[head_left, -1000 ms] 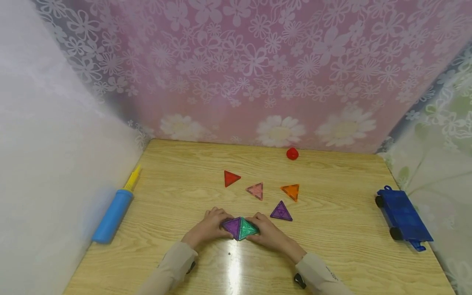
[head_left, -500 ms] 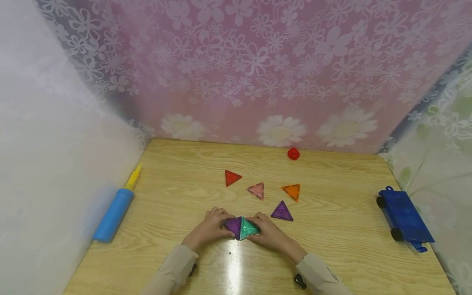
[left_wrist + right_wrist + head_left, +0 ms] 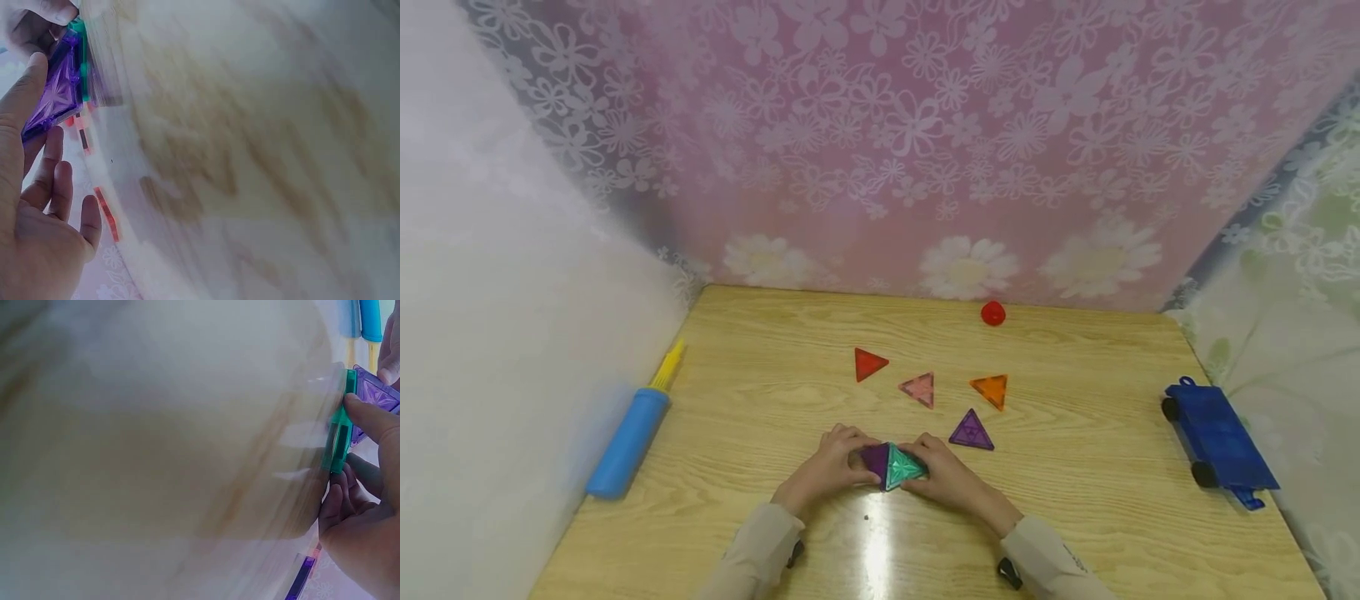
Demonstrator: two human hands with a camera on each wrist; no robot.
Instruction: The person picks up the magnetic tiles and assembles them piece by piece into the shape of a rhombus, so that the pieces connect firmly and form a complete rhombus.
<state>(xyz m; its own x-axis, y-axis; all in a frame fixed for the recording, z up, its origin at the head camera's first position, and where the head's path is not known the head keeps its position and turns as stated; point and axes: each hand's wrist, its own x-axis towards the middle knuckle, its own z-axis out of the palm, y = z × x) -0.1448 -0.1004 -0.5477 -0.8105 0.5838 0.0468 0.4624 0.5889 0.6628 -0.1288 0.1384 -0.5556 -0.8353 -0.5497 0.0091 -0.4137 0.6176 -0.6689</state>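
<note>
So the light wooden desk spread out all around the green tile, which sat near the person's side of it. Blue wheeled toy was well off to the right of the green tile, blue-and-yellow pump well off to its left. Both hands were busy: the right hand pinched the green tile itself, while the left hand had thumb and fingers on the held purple tile, just left of the green one. Looked to me like lining those two up edge to edge was the step in hand, and the next move called for a steady grip and matched edges. Green's tip pointed right, purple's left, so the pair's long axis ran left to right; purple looked tilted against green. Couldn't tell if they touched the desk. Beyond the green tile lay the loose purple tile, orange tile, red tile and pink tile, with a little red round piece farthest back.
</note>
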